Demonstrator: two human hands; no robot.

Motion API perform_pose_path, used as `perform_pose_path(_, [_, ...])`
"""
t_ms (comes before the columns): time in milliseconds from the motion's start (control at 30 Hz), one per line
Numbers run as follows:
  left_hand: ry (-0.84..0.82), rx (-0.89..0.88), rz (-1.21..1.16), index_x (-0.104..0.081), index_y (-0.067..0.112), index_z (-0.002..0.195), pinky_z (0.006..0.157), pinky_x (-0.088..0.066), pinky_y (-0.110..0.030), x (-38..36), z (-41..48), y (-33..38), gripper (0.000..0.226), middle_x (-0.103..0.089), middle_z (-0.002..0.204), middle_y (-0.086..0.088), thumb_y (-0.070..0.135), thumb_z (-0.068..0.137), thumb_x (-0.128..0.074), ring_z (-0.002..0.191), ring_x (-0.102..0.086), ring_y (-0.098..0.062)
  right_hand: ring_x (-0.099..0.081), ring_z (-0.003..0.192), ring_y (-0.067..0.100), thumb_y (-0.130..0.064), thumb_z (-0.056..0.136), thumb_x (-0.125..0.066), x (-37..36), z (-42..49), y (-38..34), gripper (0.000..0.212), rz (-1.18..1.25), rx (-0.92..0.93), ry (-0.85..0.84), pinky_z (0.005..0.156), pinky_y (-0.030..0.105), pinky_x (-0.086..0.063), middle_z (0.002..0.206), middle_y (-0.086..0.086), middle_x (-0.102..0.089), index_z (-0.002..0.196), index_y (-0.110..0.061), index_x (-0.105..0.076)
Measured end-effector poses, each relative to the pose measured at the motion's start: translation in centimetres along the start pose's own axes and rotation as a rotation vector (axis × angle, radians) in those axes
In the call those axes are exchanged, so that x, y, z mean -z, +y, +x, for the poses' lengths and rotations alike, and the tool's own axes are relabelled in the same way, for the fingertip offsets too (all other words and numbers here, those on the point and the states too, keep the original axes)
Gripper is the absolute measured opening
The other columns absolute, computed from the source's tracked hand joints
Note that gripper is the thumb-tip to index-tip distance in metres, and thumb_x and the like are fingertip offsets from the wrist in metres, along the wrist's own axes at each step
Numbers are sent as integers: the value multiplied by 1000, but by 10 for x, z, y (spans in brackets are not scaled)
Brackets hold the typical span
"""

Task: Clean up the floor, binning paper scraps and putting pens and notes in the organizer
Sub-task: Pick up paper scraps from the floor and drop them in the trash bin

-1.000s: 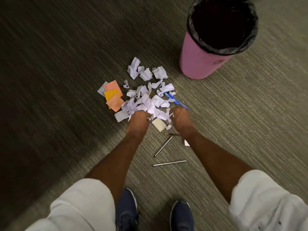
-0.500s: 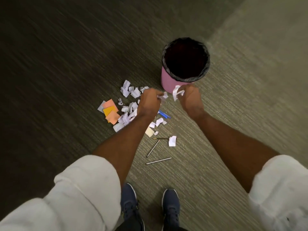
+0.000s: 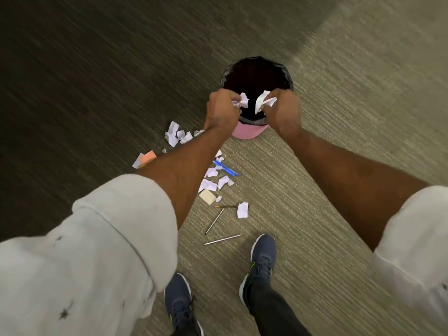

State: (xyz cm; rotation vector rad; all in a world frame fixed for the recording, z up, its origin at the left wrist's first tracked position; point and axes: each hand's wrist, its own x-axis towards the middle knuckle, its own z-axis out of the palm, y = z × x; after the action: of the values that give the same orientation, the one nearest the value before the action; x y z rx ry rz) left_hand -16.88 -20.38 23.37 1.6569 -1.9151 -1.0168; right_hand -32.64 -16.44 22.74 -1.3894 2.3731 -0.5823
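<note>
Paper scraps (image 3: 243,101) clenched in left grip (image 3: 221,110), more in closed right grip (image 3: 282,110), over bin (image 3: 249,131)

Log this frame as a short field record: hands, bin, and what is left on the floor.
left hand: closed on white scraps, over the bin
right hand: closed on white scraps, over the bin
bin: pink, black liner, upright on carpet
loose scraps: on the floor
blue pens: among scraps
slim pens: near the shoes
sticky notes: partly hidden by left arm
organizer: not in view
</note>
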Motion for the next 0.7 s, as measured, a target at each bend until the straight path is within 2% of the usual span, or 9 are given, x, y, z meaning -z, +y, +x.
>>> perform_pose_path(133, [0, 6, 13, -74, 8, 111, 91, -57, -31, -31, 34, 13, 29, -71, 113, -14, 4, 82, -74, 101, -69, -22, -70, 92, 26, -13, 80, -69, 1, 36, 20, 22, 48, -52, 17, 78, 30, -55, 97, 12, -74, 101, -9, -74])
perform_pose_path(200, [9, 10, 21, -74, 7, 109, 90, -58, -34, -46, 50, 18, 28, -71, 112, -15, 4, 81, -73, 102, -69, -23, -67, 103, 25, -15, 80, -71, 0, 51, 30, 33, 56, -52, -9, 84, 26, -49, 109, 11, -72, 112, -10, -71])
perform_pose_path(300, [12, 17, 43, -72, 9, 114, 96, -55, -33, -66, 67, 24, 34, -67, 122, -14, 5, 81, -74, 110, -66, -23, -56, 124, 24, -9, 81, -69, -2, 68, 45, 54, 71, -8, -74, 98, 20, -40, 133, 12, -61, 134, -8, -57])
perform_pose_path(400, [-14, 18, 113, -68, 11, 123, 102, -50, -28, -81, 75, 26, 41, -65, 129, -11, 7, 82, -74, 117, -63, -22, -56, 124, 20, 0, 82, -62, -4, 79, 60, 53, 83, 8, -64, 90, 9, -33, 135, 10, -58, 134, -9, -57])
perform_pose_path(500, [-26, 29, 132, -66, 12, 126, 104, -49, -28, -84, 76, 31, 45, -62, 132, -11, 8, 83, -75, 119, -61, -22, -60, 117, 21, 0, 80, -63, -6, 81, 68, 49, 88, 45, -57, 97, 19, -44, 128, 10, -61, 128, -11, -62])
perform_pose_path(567, [-34, 40, 126, -65, 12, 127, 99, -53, -29, -84, 75, 34, 45, -61, 132, -12, 8, 83, -75, 114, -64, -22, -61, 115, 22, -1, 81, -64, -6, 80, 71, 45, 87, 80, -76, 101, 28, -48, 126, 10, -63, 125, -11, -64])
perform_pose_path(633, [-37, 63, 106, -66, 11, 126, 90, -56, -26, -82, 72, 35, 44, -63, 129, -11, 7, 83, -76, 106, -67, -20, -60, 116, 21, -3, 83, -66, -4, 76, 74, 42, 85, 91, -92, 103, 29, -47, 127, 9, -62, 124, -11, -64])
perform_pose_path(700, [-32, 69, 97, -67, 10, 124, 88, -54, -20, -78, 64, 33, 42, -66, 125, -8, 7, 82, -77, 103, -66, -15, -60, 115, 21, -5, 84, -67, -7, 66, 76, 39, 80, 95, -99, 102, 27, -46, 126, 9, -62, 122, -12, -65])
